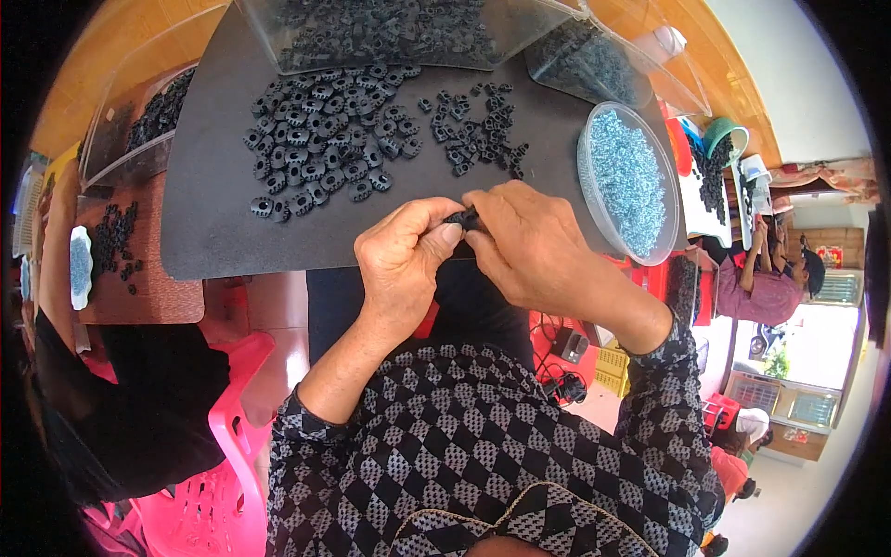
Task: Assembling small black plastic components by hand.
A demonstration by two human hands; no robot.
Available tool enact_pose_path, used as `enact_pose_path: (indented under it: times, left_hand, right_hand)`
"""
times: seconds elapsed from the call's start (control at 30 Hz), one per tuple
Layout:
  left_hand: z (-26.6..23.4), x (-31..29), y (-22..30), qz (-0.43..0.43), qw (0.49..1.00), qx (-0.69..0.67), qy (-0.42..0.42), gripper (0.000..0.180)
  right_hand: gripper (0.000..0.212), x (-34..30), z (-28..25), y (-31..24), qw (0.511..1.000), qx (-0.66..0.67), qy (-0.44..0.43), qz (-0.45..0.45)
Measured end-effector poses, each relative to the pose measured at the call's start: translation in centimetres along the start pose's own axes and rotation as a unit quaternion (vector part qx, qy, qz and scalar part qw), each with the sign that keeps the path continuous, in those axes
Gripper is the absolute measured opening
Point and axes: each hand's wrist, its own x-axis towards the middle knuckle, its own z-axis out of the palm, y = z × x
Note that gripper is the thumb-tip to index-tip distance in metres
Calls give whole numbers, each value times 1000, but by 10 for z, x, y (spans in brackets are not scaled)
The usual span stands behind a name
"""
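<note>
My left hand (404, 255) and my right hand (538, 246) meet at the near edge of the dark table (223, 232). Between their pinched fingertips is a small black plastic part (467, 219), mostly covered by the fingers. Beyond my left hand spreads a pile of black, oval, toothed plastic pieces (325, 139) with holes in them. A looser group of smaller black plastic pieces (478, 128) lies beyond my right hand. To the right, a round clear tub (670, 218) holds many tiny shiny blue pieces (626, 176), too small to name.
Clear bins of black parts (390, 32) and bluish pieces (589, 65) stand at the back. At left are a brown table (158, 297), a pink chair (241, 446) and a person in black (121, 418). Other people (770, 288) are at the far right.
</note>
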Motion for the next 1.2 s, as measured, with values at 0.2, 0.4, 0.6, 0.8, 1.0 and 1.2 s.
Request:
enact_pose_path:
  times: [0.2, 0.4, 0.6, 0.8, 1.0, 1.2]
  left_hand:
    - [-3, 3, 9, -147, 970, -195, -8, 13]
    - [-2, 7, 10, -161, 955, -249, 2, 17]
    - [-2, 5, 6, -170, 957, -234, -3, 15]
    - [3, 4, 8, -166, 964, -206, 32, 13]
    - [2, 10, 8, -180, 968, -172, 18, 11]
    - [1, 12, 6, -161, 959, -235, 10, 12]
  right_hand:
    - [43, 4, 5, 0, 997, -27, 70, 1]
    - [43, 4, 11, -2, 995, -29, 92, -26]
    - [45, 3, 24, -3, 993, -62, 97, -32]
    - [49, 4, 29, -3, 989, -117, 71, -62]
    - [47, 4, 35, 6, 994, -19, 104, -39]
    - [50, 3, 32, 8, 988, 89, 129, 9]
